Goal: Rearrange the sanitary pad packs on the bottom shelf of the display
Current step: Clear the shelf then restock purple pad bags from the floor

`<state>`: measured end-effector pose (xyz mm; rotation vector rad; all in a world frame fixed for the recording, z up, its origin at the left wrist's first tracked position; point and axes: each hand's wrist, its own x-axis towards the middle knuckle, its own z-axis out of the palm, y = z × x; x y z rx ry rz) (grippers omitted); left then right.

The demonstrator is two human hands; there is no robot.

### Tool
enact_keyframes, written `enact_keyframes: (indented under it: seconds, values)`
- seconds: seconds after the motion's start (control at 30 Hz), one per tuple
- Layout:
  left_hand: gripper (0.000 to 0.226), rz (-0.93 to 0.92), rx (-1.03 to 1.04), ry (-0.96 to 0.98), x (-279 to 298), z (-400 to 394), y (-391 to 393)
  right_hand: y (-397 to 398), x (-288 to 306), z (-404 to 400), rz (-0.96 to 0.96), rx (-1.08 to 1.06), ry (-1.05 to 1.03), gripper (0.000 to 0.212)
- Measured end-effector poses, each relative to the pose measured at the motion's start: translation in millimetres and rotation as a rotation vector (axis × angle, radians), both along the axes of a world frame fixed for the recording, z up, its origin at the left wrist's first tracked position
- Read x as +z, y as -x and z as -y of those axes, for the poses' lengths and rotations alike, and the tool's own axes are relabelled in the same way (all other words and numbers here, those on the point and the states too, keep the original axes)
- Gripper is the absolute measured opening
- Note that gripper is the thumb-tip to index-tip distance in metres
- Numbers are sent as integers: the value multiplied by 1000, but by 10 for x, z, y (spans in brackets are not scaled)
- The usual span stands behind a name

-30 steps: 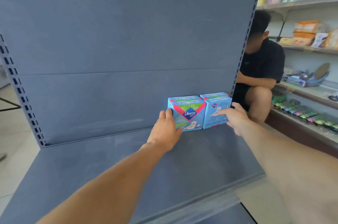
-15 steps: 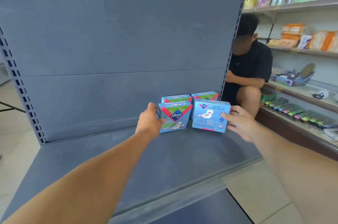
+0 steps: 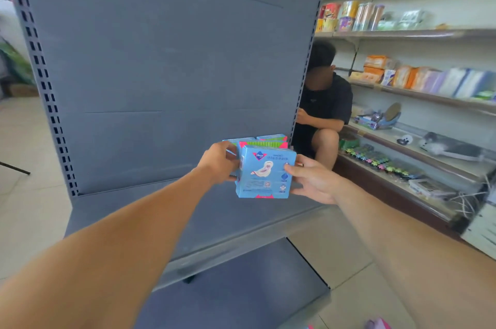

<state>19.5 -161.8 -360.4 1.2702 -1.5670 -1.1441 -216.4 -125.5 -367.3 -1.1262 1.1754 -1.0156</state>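
Blue cardboard fills the middle of the view: a front pack (image 3: 264, 171), printed with a pad drawing, is held upright above the bottom shelf (image 3: 150, 210) of the grey display. The right hand (image 3: 312, 183) grips its right edge, thumb across the printed face and fingers curled behind. The left hand (image 3: 218, 163) holds the left side of the bundle, fingers wrapped round a second pack (image 3: 261, 144) that sits directly behind the first, its green-striped, pink-edged top showing above it. Both bare forearms reach in from the lower corners of the frame.

Just behind the held packs, two more packs (image 3: 255, 138) show only their blue tops; whether they stand on the shelf or against its back edge cannot be told. The tall back panel (image 3: 166, 60) rises behind them, with slotted uprights on either side.

Below and nearer the camera, a lower grey base plate (image 3: 236, 288) lies over the pale tiled floor (image 3: 26, 167).

Farther right, past the panel's edge, a person in a black shirt (image 3: 326, 113) crouches beside wall shelves (image 3: 416, 97) stocked with snack tubs, orange packets and small goods.
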Motion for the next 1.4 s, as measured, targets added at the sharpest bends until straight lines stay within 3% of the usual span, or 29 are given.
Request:
enact_keyframes:
  seconds: [0.17,0.3,0.57,0.73,0.87,0.93,1.0,1.13,1.4]
  values:
    - [37,7,-158,-23,-15,-441,144,130,-57,-557,-60,-151,-14,28]
    - [22,85,-292,42,-127,-797,538,346,-206,-1144,-64,-303,8,35]
    - [27,282,-524,141,-928,-1595,1433,854,-1070,-2430,-138,-628,-55,23]
    - [25,321,-612,-29,-1760,-2150,1843,954,-1908,-3138,-236,-793,-233,36]
    - [20,295,-715,-279,-2523,-2449,1960,1294,-2939,-3423,-313,-780,-378,88]
    - [21,330,-747,-347,-2883,-2525,1947,1492,-3596,-3524,-332,-714,-432,95]
    - [17,375,-724,-367,-3210,-2555,1935,1334,-3717,-3584,-350,-680,-486,91]
    - [16,469,-686,-418,-3778,-2658,1978,1001,-3677,-3584,-452,-652,-617,52]
    - [22,712,-634,-431,-4542,-2765,2199,1116,-4542,-3626,-457,-627,-712,41]
